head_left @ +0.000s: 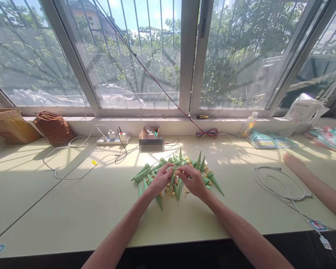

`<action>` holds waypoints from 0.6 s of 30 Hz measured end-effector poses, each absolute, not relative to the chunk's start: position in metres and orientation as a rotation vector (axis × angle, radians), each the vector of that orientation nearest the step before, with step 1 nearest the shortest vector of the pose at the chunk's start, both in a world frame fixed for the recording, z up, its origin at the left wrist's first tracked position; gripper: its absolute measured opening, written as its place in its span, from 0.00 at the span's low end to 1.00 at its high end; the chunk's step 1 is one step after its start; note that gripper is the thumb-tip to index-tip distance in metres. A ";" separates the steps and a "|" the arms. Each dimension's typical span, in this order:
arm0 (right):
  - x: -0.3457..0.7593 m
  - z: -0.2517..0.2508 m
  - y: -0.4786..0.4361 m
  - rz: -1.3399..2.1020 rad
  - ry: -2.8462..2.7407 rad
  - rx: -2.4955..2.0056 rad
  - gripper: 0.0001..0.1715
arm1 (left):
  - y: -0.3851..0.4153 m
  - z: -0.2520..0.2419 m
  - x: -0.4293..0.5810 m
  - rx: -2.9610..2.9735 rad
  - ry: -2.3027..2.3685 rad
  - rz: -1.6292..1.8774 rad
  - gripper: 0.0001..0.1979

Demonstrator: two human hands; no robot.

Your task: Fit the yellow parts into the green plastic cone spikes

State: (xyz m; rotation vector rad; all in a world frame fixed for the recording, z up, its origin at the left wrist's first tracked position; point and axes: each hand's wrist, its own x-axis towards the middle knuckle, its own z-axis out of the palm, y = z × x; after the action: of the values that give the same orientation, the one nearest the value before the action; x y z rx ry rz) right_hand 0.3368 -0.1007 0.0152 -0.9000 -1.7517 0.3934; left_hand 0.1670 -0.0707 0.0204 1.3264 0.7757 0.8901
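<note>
Head view, looking down at a pale counter [95, 220]: two bare hands come together at the centre of the frame, over a loose pile of green cones [215, 183] and small yellow pieces [170, 192]. The left hand [162, 180] has its fingers closed on one held cone [172, 180]. The right hand [194, 182] is curled, its fingertips gathered by the upper end of that cone, where a yellow bit [177, 172] shows; whether they pinch the bit or the cone, I cannot tell.

The held cone is light green, plain and slim, narrowing to a point. Its long axis runs mostly up and down the frame, leaning a little: the wide end, partly hidden by fingers, is up and to the right, the tip down and slightly left.

Around it, the loose cones point many ways: some toward the top of the frame, one to the lower right, others toward the bottom edge.

At the right of the frame, another person's hand [293, 163] rests near a coiled white cable [296, 199]. A small box [149, 135] sits beyond the pile, below a bright window [140, 56].
</note>
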 end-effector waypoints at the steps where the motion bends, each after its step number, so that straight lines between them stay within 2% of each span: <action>1: 0.337 0.015 -0.101 0.391 -1.757 -0.900 0.13 | -0.071 0.021 0.167 1.334 0.775 0.878 0.23; 18: 0.335 0.015 -0.101 0.367 -1.741 -0.929 0.13 | -0.075 0.027 0.168 1.321 0.765 0.900 0.23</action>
State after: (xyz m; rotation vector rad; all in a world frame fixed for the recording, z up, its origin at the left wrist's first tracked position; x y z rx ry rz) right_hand 0.3349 -0.1007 0.0146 -0.9292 -1.7411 0.3669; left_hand 0.1678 -0.0753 0.0269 1.3209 0.7652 0.9001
